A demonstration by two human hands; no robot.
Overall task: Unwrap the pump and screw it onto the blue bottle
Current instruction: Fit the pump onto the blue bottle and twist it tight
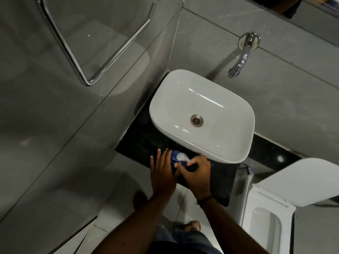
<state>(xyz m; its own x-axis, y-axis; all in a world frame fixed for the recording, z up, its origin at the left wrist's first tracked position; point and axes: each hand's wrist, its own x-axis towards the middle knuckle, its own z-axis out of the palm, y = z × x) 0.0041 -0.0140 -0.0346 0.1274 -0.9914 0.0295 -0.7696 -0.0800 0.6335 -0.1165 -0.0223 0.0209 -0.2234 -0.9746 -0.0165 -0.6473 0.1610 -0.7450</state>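
Note:
The blue bottle [174,156] stands on the black counter [222,184] just in front of the white basin. A white pump [182,157] sits on top of the bottle, with a shine that may be clear wrap. My left hand [162,173] lies against the bottle's left side, fingers spread and pointing away from me. My right hand [197,173] is closed around something dark at the bottle's right side, thumb and forefinger near the pump. The bottle's lower part is hidden behind both hands.
A white basin [236,143] fills the counter behind the bottle, under a chrome wall tap [240,59]. A white toilet [264,222] with its lid up stands to the right. A glass shower panel with a chrome handle [102,66] is on the left.

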